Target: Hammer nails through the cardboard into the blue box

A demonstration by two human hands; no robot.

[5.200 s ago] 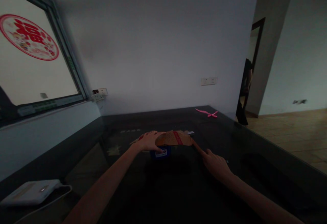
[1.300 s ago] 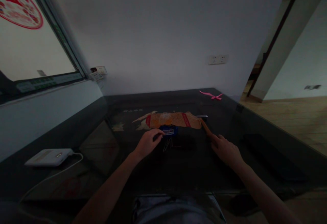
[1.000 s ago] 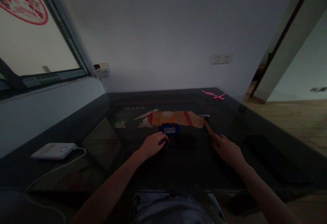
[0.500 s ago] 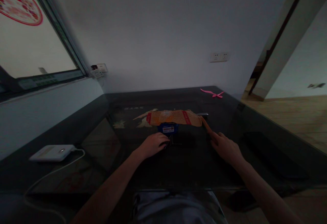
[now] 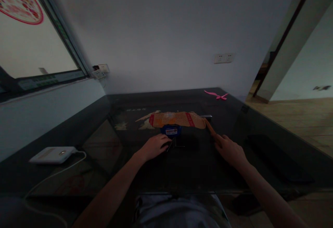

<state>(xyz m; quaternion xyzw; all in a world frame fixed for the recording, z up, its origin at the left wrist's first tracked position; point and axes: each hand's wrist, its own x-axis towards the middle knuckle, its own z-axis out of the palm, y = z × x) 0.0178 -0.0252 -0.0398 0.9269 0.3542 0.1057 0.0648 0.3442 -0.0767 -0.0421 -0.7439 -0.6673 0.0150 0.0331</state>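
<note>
Several thin pins [image 5: 175, 142] are lying loose mid-frame, below a blue box [image 5: 171, 131], so the work is looking unfinished. The left hand [image 5: 155, 145] is curling at them, its fingertips hiding any grip; the right hand [image 5: 230, 151] is already clasping a wooden handle [image 5: 210, 127]. Dimness is obscuring the pins' count.

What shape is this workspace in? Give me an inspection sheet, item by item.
Surface: dark, glossy tabletop, showing reflections.
Work items: patterned piece with red bands; blue box at its near edge; thin metal pieces nearer the person.
Clutter: pink ribbon, white device, long dark object.
Hands: right hand grips a wooden handle; left hand is at the thin metal pieces, hold unclear.
Cables: white cable from the white device, curving toward the near left.
Surroundings: wall sockets, window with a red sticker.
</note>
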